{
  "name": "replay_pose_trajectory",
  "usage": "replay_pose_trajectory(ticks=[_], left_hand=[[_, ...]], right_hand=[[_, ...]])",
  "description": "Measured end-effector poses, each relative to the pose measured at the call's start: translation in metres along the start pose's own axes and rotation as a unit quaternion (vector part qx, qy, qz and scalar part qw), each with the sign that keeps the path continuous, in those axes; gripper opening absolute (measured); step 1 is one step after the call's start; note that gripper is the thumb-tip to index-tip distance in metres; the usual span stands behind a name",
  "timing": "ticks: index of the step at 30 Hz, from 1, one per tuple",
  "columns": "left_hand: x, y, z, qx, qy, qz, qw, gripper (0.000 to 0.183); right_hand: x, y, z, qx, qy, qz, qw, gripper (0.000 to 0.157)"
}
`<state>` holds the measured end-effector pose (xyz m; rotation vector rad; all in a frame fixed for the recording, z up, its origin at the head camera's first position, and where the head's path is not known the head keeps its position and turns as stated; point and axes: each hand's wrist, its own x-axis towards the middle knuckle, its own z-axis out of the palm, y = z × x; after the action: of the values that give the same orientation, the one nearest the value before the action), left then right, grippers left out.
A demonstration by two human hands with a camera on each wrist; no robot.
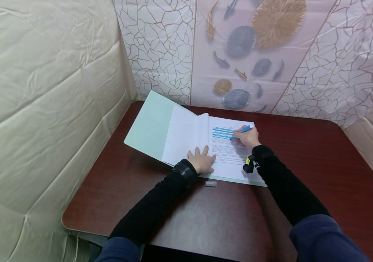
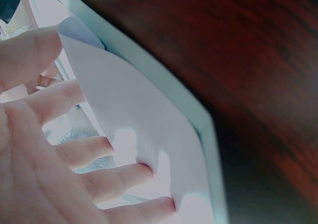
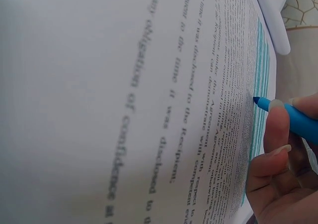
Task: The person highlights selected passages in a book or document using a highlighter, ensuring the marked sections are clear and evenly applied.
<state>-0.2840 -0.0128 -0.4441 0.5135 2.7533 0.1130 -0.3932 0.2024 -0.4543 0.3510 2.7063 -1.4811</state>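
My right hand (image 1: 249,138) pinches a blue highlighter (image 1: 246,128) between thumb and fingers. In the right wrist view, the dark tip of the highlighter (image 3: 290,118) is right at the printed page, by the blue-marked lines (image 3: 261,65). Blue bands cover several upper lines of the printed page (image 1: 223,154). With fingers spread, my left hand (image 1: 201,161) rests on the lower left of the page, beside the fold. In the left wrist view, the left fingertips (image 2: 144,170) touch a curled sheet (image 2: 129,95).
A pale green folder (image 1: 150,123) lies open under the papers, its cover to the left. White turned-over sheets (image 1: 184,134) bulge at the fold. A small grey piece (image 1: 210,184) lies on the brown table (image 1: 304,156) before the folder. Patterned cloth (image 1: 160,47) hangs behind.
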Motion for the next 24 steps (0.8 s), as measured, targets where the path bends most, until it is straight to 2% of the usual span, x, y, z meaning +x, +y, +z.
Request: replay_pose_trajectory(ticks=[9, 24], left_hand=[[0.0007, -0.0002, -0.0006, -0.004, -0.003, -0.001, 1.0000, 0.060], [-0.0002, -0.0005, -0.0002, -0.002, 0.000, 0.002, 1.0000, 0.059]], right_hand=[[-0.0026, -0.0005, -0.0022, 0.001, -0.003, 0.010, 1.000, 0.020], [-0.0037, 0.0011, -0.0052, -0.010, -0.002, -0.005, 1.000, 0.021]])
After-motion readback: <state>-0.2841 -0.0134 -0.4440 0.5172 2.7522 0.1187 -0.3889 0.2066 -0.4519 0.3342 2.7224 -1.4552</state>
